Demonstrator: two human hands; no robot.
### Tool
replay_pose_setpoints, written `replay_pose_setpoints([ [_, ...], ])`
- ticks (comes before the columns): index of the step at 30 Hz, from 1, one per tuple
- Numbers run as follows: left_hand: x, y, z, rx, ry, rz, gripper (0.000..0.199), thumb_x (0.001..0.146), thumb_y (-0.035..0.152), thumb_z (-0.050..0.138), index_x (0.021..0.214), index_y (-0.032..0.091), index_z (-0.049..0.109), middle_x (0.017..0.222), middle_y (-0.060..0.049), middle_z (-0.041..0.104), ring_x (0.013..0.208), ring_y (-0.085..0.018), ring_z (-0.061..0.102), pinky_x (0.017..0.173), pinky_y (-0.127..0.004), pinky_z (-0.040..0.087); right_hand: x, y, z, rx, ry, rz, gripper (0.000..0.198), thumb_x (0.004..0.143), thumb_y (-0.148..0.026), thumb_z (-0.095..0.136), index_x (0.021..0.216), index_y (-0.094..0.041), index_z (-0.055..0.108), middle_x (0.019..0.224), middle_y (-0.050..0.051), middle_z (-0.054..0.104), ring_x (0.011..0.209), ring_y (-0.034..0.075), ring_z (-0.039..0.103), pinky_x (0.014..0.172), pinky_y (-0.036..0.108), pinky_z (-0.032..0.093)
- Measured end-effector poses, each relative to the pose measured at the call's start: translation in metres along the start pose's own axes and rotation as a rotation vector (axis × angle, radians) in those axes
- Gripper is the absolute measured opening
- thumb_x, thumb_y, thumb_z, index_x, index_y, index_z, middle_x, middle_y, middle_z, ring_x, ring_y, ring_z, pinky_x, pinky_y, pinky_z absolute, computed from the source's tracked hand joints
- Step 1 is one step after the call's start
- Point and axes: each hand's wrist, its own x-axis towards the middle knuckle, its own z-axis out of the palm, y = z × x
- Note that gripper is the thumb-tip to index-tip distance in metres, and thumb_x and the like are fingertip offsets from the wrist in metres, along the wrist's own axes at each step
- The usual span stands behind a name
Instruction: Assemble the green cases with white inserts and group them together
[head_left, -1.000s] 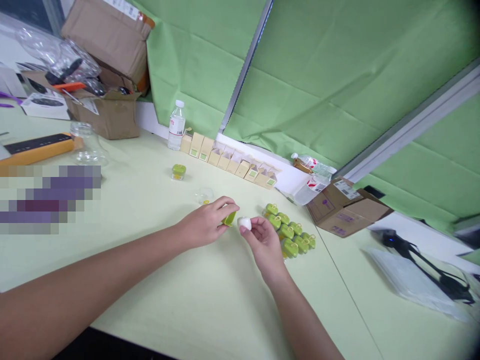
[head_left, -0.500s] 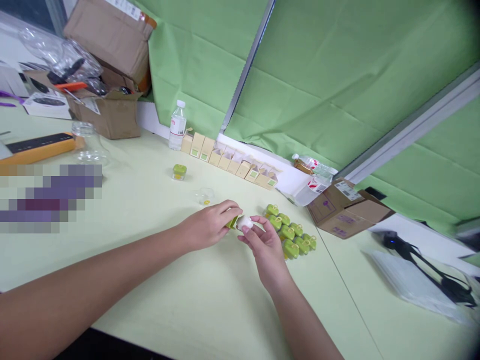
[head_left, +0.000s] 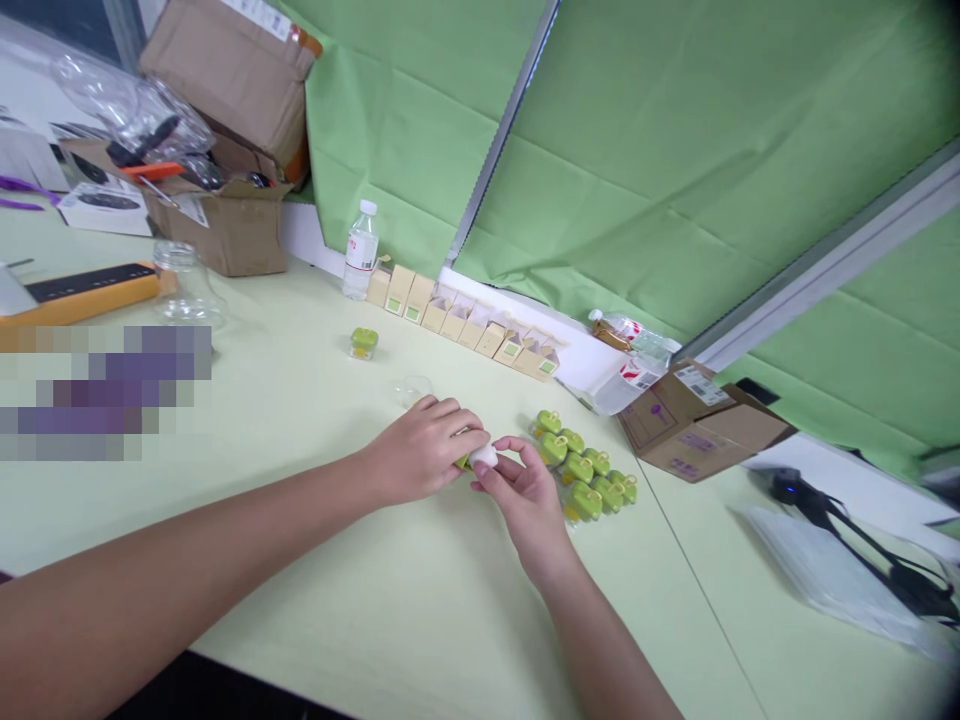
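Above the middle of the table, my left hand [head_left: 420,452] is closed round a small green lid [head_left: 463,463], mostly hidden by the fingers. My right hand [head_left: 531,500] pinches a small white rounded piece [head_left: 484,456] against that lid. Behind my left hand sits a small clear cup [head_left: 414,388], partly covered by it. Just right of my right hand stand several small clear boxes with green lids and loop handles [head_left: 583,498]. A single green-lidded box [head_left: 364,343] stands farther back on the left.
Along the back runs a row of small cardboard boxes [head_left: 456,322], with a water bottle [head_left: 361,252] at its left end. A glass jar [head_left: 184,290] and an orange power strip [head_left: 90,292] lie left. An open carton [head_left: 697,420], plastic bottles [head_left: 626,380] and black cables [head_left: 847,530] are right.
My left fingers have moved over the lid and now overlap the white piece, covering more of both. The view has shifted slightly.
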Motion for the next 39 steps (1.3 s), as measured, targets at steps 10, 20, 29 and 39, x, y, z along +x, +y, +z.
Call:
replay_pose_setpoints([
  [10,-0.001,-0.007,-0.001,-0.089,-0.001,-0.012,0.033,0.084,0.008,0.060,0.114,0.019,0.059,0.114,-0.006,0.065,0.104,-0.023,0.059,0.090,-0.037,0.041,-0.005,-0.001,0.001,-0.184,0.026,-0.086,0.034,0.078,-0.038,0.080,0.103,-0.025,0.058,0.087,0.002,0.075,0.076,0.017,0.066,0.072,0.030,0.050],
  [20,0.002,-0.001,-0.005,-0.151,-0.017,-0.057,0.027,0.085,0.010,0.061,0.111,0.018,0.059,0.110,-0.007,0.065,0.102,-0.022,0.061,0.089,-0.037,0.043,-0.004,0.000,0.002,-0.141,0.044,-0.129,0.034,0.081,-0.037,0.077,0.102,-0.026,0.052,0.090,0.002,0.076,0.080,0.018,0.068,0.078,0.033,0.052],
  [29,-0.003,-0.004,0.005,-0.213,-0.029,-0.033,0.028,0.083,0.008,0.062,0.109,0.017,0.059,0.106,-0.007,0.063,0.099,-0.022,0.060,0.088,-0.035,0.047,-0.002,0.002,0.000,-0.159,-0.040,-0.058,0.032,0.080,-0.037,0.078,0.104,-0.025,0.060,0.090,0.002,0.076,0.079,0.018,0.069,0.073,0.030,0.053],
  [39,-0.004,-0.003,0.006,-0.320,-0.021,-0.040,0.029,0.086,0.008,0.057,0.113,0.017,0.059,0.107,-0.009,0.060,0.098,-0.021,0.059,0.087,-0.035,0.050,-0.006,0.006,0.003,-0.219,0.013,-0.176,0.029,0.082,-0.034,0.076,0.107,-0.024,0.066,0.101,0.006,0.075,0.093,0.023,0.072,0.084,0.039,0.059],
])
